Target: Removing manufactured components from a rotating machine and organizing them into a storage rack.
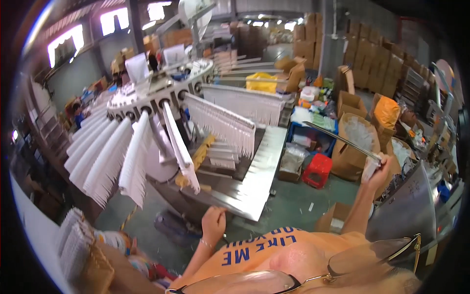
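My right hand, raised at the right, is closed round the near end of a long thin metal bar. The bar slants up and leftward over the boxes. Something whitish shows at the palm, too blurred to name. My left hand is curled closed at the near edge of a shiny metal tray; what its fingers hold, if anything, is hidden. Beyond the tray stands a round machine with arms fanning outward. Rows of thin white pieces hang from these arms like fringe.
A red plastic stool and a blue crate stand on the green floor right of the tray. Open cartons with clear plastic line the right side. A grey metal panel leans near my right arm. White bundled pieces stand lower left.
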